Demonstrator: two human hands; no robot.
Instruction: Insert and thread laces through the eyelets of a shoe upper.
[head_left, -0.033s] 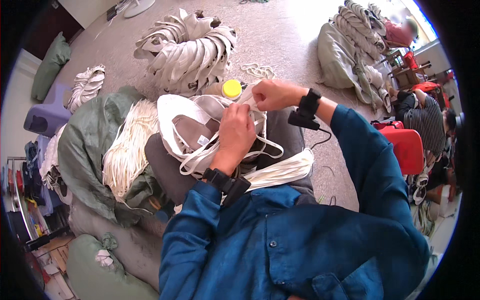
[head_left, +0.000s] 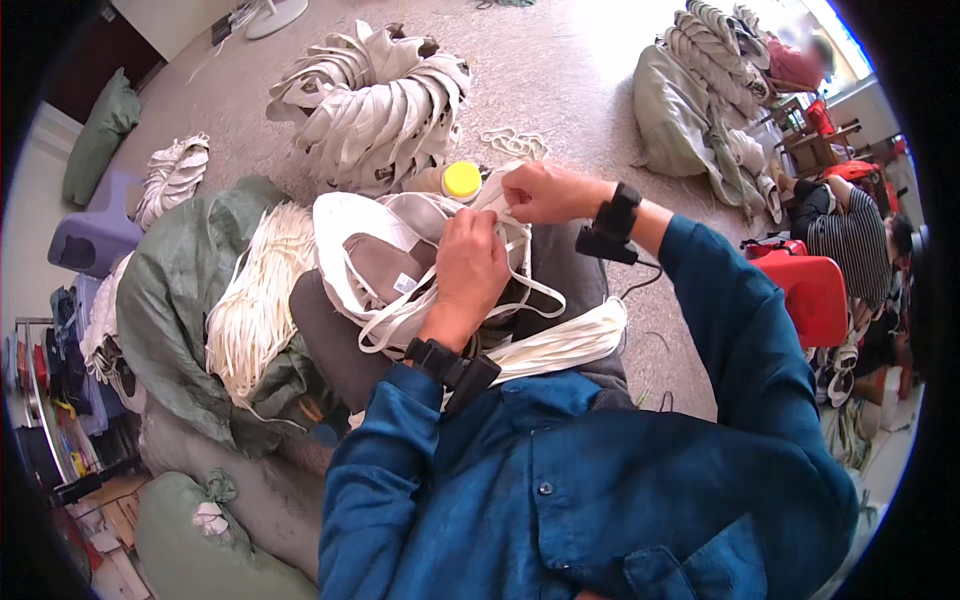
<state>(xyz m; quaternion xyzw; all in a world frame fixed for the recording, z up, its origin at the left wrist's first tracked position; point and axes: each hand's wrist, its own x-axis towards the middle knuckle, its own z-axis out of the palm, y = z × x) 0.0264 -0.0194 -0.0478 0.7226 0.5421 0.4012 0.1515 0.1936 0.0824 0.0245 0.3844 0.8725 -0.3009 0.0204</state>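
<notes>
White and grey shoe uppers rest on my lap, with loops of flat white shoelace hanging from them. My left hand is closed on the edge of a shoe upper, knuckles up. Just to its right, my right hand is held in a pinch against the same pale upper; its fingertips and whatever lies between them are hidden. A bundle of white laces lies across my lap below the hands. Beyond them stands a jar with a yellow lid.
A ring of stacked uppers sits on the floor ahead. At left, a thick hank of laces lies on a green sack, near a purple stool. A red stool, more sacks and other people are at right.
</notes>
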